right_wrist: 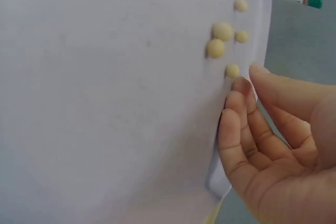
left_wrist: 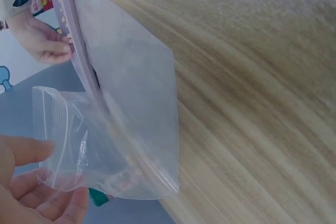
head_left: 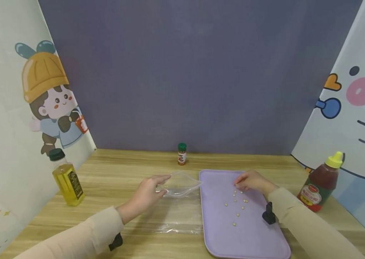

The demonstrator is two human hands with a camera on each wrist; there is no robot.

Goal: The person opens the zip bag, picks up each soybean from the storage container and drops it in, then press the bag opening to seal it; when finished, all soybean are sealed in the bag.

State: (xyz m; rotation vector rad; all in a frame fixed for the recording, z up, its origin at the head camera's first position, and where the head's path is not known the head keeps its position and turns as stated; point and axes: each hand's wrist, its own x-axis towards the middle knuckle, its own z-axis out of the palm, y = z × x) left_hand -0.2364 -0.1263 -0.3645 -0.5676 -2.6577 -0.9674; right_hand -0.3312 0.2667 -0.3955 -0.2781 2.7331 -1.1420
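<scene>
At the mouth of a clear zip bag [head_left: 180,187], my left hand [head_left: 145,196] grips one side, thumb on one face and fingers behind it. The bag's top gapes, and a few pale bits [left_wrist: 134,161] show inside through the plastic. Over the far part of a purple tray [head_left: 218,233], my right hand [head_left: 253,181] reaches down with bent fingers. Small round pale yellow soybeans [right_wrist: 223,31] lie scattered on the tray. One soybean [right_wrist: 232,71] is just beside my right fingertips; a narrow gap shows between thumb and index finger.
A bottle of yellow oil [head_left: 69,183] stands at the left, a red sauce bottle [head_left: 319,185] with a yellow cap at the right. Behind the bag is a small green-capped spice jar [head_left: 181,154]. A dark panel [head_left: 182,79] closes off the table's back.
</scene>
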